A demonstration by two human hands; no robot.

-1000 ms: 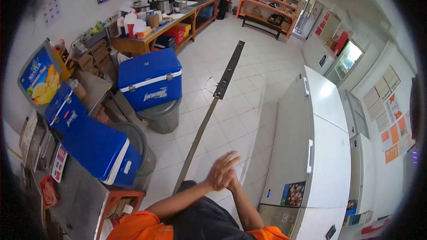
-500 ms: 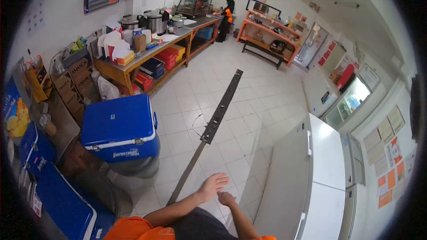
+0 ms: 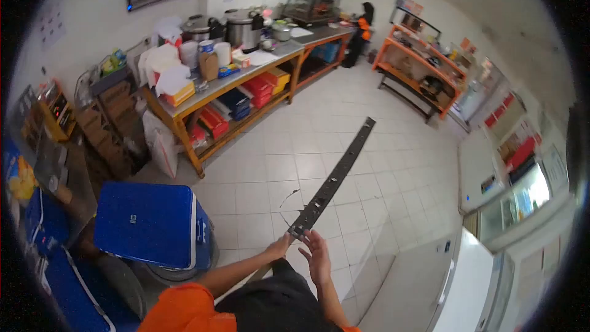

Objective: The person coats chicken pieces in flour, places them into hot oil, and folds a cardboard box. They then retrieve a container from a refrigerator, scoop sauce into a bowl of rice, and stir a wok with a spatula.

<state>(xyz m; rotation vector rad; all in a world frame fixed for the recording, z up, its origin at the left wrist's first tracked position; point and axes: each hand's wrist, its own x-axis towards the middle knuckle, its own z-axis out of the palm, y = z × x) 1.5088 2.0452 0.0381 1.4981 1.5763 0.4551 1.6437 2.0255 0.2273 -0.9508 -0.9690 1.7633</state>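
Note:
My right hand is raised in front of my dark apron, its fingers apart and nothing in it. Just left of it is my left hand, seen edge-on, with its fingers stretched forward and no object visible in it. The hands are close together, with a small gap between them. Beyond them on the tiled floor lies a long dark drain cover with holes in it; its near end shows just past my fingertips. I cannot see either hand touching it.
A blue cooler box sits on a grey bin at left. A long workbench with pots runs along the left wall. White chest freezers line the right. A person stands at the far bench, near an orange shelf.
My view has moved forward and turned left, so the drain cover is nearer. My hands have drawn apart, and the right hand has opened and risen.

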